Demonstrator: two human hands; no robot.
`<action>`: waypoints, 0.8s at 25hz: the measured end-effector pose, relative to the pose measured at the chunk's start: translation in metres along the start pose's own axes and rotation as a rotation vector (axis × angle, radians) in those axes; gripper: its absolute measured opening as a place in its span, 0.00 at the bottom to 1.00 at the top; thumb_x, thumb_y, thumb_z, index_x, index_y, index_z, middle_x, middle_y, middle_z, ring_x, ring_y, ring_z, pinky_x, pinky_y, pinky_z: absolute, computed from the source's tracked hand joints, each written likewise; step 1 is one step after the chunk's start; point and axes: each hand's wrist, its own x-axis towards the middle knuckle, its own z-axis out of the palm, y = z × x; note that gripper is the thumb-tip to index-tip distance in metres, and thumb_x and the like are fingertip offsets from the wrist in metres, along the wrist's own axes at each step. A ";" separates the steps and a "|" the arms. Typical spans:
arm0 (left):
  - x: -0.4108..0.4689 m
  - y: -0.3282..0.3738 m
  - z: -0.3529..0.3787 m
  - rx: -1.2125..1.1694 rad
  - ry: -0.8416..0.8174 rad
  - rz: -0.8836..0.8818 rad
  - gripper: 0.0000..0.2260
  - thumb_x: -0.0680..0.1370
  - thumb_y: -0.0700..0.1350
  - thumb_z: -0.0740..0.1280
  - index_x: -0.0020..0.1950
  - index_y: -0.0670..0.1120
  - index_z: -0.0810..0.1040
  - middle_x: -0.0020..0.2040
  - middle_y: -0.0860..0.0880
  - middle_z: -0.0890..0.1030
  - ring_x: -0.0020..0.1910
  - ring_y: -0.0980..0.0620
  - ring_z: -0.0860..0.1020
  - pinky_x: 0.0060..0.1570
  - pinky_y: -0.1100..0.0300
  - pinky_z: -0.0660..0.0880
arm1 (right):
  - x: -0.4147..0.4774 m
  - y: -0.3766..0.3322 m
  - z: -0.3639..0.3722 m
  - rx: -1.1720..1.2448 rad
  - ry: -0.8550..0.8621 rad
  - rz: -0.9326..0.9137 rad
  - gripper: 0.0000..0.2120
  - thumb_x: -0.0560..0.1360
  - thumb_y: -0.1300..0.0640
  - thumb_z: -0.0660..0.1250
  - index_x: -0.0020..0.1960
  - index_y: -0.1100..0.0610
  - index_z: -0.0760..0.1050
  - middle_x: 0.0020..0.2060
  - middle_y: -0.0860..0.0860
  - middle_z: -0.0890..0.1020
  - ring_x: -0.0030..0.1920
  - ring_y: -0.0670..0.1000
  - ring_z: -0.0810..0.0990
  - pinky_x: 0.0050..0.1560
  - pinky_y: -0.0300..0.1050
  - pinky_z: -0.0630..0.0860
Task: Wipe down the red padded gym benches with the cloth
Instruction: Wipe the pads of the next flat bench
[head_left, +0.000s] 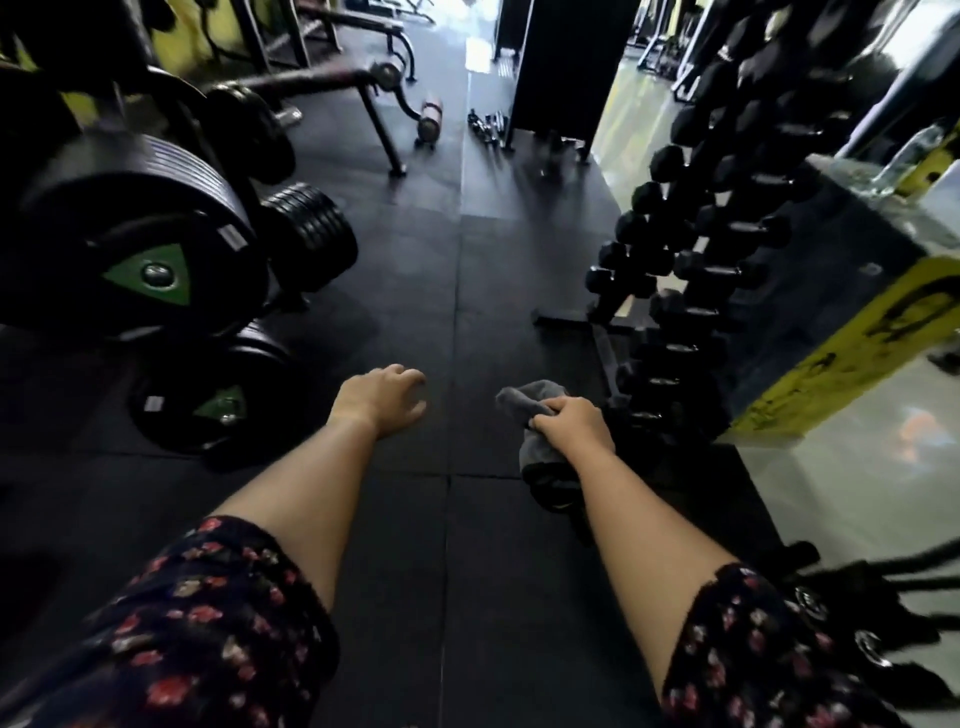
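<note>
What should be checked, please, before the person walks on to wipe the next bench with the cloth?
1. Grip on the grey cloth: ok; the right hand curls its fingers round it.
2. Whether the left hand is free: ok; it is loosely curled and holds nothing.
3. Way ahead: ok; bare black rubber floor runs between the black weight plates and the black dumbbell rack.
4. Reach to the dark red padded bench: not ok; it stands far ahead on the left.
5. Dirt on that bench's pad: cannot tell; it is far off and blurred.
</note>
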 end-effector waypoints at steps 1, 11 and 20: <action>-0.004 -0.013 -0.002 -0.041 0.000 -0.058 0.21 0.79 0.59 0.61 0.71 0.57 0.70 0.69 0.52 0.72 0.64 0.47 0.75 0.55 0.52 0.73 | 0.001 -0.007 0.002 0.020 -0.008 -0.009 0.11 0.73 0.48 0.68 0.55 0.43 0.82 0.54 0.51 0.81 0.53 0.55 0.79 0.50 0.47 0.77; 0.034 -0.052 -0.035 -0.004 -0.002 -0.236 0.22 0.79 0.59 0.62 0.72 0.57 0.69 0.70 0.52 0.71 0.66 0.47 0.73 0.55 0.52 0.73 | 0.077 -0.093 -0.006 -0.062 -0.059 -0.192 0.15 0.73 0.45 0.68 0.59 0.41 0.78 0.59 0.49 0.78 0.58 0.55 0.78 0.52 0.50 0.77; 0.045 -0.079 -0.045 0.086 0.049 -0.494 0.23 0.80 0.58 0.60 0.75 0.56 0.66 0.71 0.53 0.70 0.65 0.49 0.73 0.54 0.53 0.73 | 0.173 -0.210 -0.004 -0.115 -0.109 -0.469 0.18 0.75 0.45 0.67 0.64 0.46 0.77 0.63 0.52 0.74 0.62 0.58 0.74 0.56 0.51 0.76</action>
